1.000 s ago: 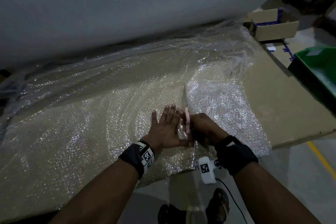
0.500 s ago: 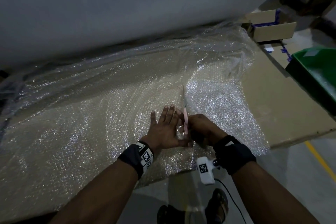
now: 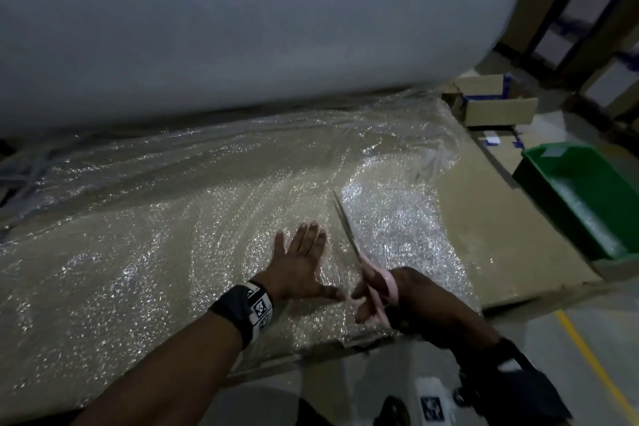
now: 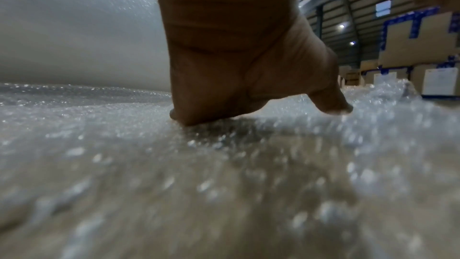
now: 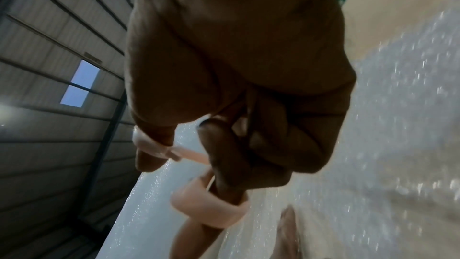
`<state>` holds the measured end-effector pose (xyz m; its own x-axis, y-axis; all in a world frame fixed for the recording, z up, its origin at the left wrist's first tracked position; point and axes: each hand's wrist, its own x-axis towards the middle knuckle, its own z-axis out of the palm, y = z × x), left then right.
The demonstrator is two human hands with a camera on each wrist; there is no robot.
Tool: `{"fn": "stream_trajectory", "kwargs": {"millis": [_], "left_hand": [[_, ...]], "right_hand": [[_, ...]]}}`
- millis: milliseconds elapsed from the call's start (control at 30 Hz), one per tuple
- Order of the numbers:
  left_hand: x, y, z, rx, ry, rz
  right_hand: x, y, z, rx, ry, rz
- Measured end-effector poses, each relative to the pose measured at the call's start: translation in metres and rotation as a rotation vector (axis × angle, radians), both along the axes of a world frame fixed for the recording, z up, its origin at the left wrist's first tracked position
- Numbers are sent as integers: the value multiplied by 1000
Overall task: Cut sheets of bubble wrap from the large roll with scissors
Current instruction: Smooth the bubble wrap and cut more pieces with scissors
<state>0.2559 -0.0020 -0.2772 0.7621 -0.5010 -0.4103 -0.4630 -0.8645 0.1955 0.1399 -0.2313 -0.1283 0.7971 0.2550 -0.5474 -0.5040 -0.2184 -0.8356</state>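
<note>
Here the cutting step is under way: the right hand (image 3: 383,290) is gripping the pink-handled scissors (image 3: 363,252), thumb and fingers threaded through the loops, with the blades pointing away toward the large roll (image 3: 242,28) and lying over the bubble wrap (image 3: 138,245). Whether the blades are parted is too blurred to tell. The left hand (image 3: 301,263) is lying flat, fingers straight and spread, pressing the wrap down just left of the scissors and holding nothing. The wrap is spreading out from under the roll across a cardboard sheet (image 3: 501,245), glinting, clear, rumpled to the right of the scissors. By my judgement the cut is only partly run, since uncut film is reaching from the blade tips to the roll. The next move is probably calling for the blades to be driven forward in a straight line while the flat palm is keeping the film taut.
</note>
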Motion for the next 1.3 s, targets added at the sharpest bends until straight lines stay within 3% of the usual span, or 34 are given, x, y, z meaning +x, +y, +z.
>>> {"fn": "stream_trajectory", "kwargs": {"millis": [67, 167, 233, 333, 500, 667, 833, 967, 1167, 1300], "left_hand": [[-2, -1, 9, -48, 12, 39], [-3, -16, 31, -87, -131, 78], [-5, -49, 45, -145, -233, 120], [-12, -112, 56, -235, -233, 252], [-22, -216, 37, -108, -164, 493], [-46, -259, 20, 76, -145, 758], [-73, -262, 8, 101, -147, 882], [-83, -263, -2, 113, -190, 888], [-65, -272, 12, -11, -330, 963], [-32, -288, 13, -30, -283, 1051]], "right_hand": [[-10, -24, 10, -42, -35, 12], [-1, -70, 9, -75, -43, 5], [18, -107, 5, -88, -75, 9], [59, -151, -3, -143, -143, 77], [133, -215, -25, -128, -233, 213], [178, -255, -30, -189, -256, 493], [219, -270, -41, -267, -293, 717], [245, -269, -44, -275, -248, 806], [301, -278, -40, -236, -173, 1041], [346, -264, -48, -302, -121, 1191]]}}
